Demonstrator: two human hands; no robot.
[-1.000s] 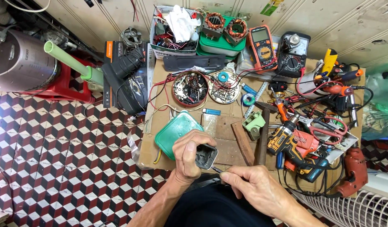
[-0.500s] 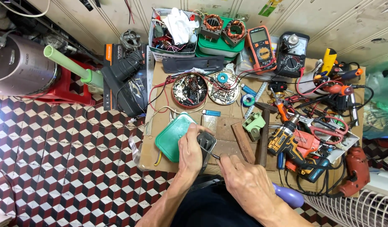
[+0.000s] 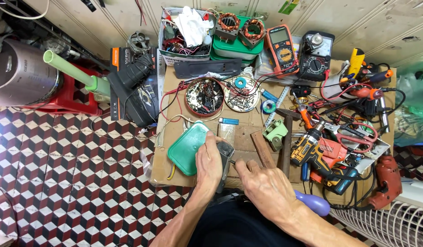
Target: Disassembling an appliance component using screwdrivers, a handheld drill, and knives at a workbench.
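A grey part (image 3: 225, 158) is gripped by the left hand (image 3: 208, 162); the right hand (image 3: 266, 187) grips a purple-handled screwdriver (image 3: 312, 203).

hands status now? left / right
Left hand: closed around a small grey part.
Right hand: closed on a purple-handled screwdriver, tip at the part.

a small repair workshop set up on a tiled floor (image 3: 60, 183) is shown. a cardboard-covered work surface (image 3: 248, 132) is crowded with a cordless drill (image 3: 312, 146), two multimeters (image 3: 283, 49), wound motor stators (image 3: 239, 27), pliers and tins of screws (image 3: 204, 96).
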